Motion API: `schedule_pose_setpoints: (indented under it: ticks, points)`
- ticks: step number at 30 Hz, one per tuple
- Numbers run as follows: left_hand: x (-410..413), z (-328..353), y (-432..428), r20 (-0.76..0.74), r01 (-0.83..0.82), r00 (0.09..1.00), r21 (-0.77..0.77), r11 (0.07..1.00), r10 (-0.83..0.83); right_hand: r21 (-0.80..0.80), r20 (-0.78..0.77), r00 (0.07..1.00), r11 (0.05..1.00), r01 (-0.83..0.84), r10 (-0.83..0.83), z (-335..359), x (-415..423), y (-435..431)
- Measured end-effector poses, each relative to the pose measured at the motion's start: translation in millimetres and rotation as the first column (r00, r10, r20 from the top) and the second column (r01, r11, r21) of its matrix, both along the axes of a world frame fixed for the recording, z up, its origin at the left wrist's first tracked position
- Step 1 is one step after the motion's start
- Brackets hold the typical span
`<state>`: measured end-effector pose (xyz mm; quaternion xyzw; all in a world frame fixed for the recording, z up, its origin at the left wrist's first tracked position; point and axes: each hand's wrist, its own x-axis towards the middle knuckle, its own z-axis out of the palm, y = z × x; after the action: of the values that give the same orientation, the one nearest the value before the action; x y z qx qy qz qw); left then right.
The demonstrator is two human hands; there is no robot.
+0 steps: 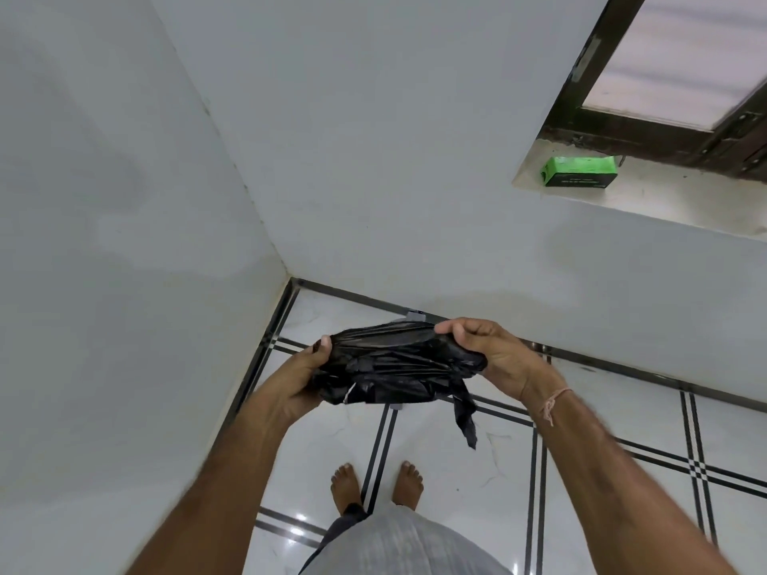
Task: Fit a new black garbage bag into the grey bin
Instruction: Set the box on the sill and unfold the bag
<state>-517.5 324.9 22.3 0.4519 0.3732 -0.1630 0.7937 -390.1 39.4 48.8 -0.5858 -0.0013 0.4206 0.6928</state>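
Observation:
A crumpled black garbage bag (394,363) is held bunched between both hands at waist height, above the tiled floor in the room's corner. My left hand (303,379) grips its left end with the thumb on top. Its right end is pinched by my right hand (485,350), which wears a thread band at the wrist. A loose strip of the bag hangs down at the lower right. Small grey bits (415,314) show just above and below the bag; the grey bin itself is mostly hidden behind it.
White walls meet in a corner at the left. A window ledge (664,201) at the upper right carries a green box (579,172). My bare feet (375,485) stand on the glossy white floor tiles with black lines.

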Motion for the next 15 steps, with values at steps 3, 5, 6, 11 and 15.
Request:
schedule_pose_setpoints:
  ticks: [3, 5, 6, 11, 15]
  points:
    - [0, 1, -2, 0.1, -0.06, 0.993, -0.056, 0.997, 0.066, -0.031, 0.065, 0.995, 0.996, 0.081, -0.079, -8, -2, 2]
    - [-3, -5, -2, 0.051, 0.001, 0.999, 0.004, 1.0, -0.001, -0.014, 0.09, 0.983, 0.986, 0.163, -0.161, -10, 0, -1]
    - [-4, -6, -3, 0.003, 0.055, 0.998, 0.047, 0.997, -0.055, 0.0, 0.1, 0.976, 0.981, 0.193, -0.192, -11, 1, -1]
    - [-5, -15, -8, -0.144, 0.045, 0.989, 0.075, 0.996, -0.034, -0.057, 0.185, 0.951, 0.964, 0.261, -0.247, -13, 4, 2]
    - [8, -14, -14, -0.198, -0.326, 0.935, -0.144, 0.934, 0.295, -0.175, 0.296, 0.937, 0.954, 0.243, -0.185, -25, -1, 6]
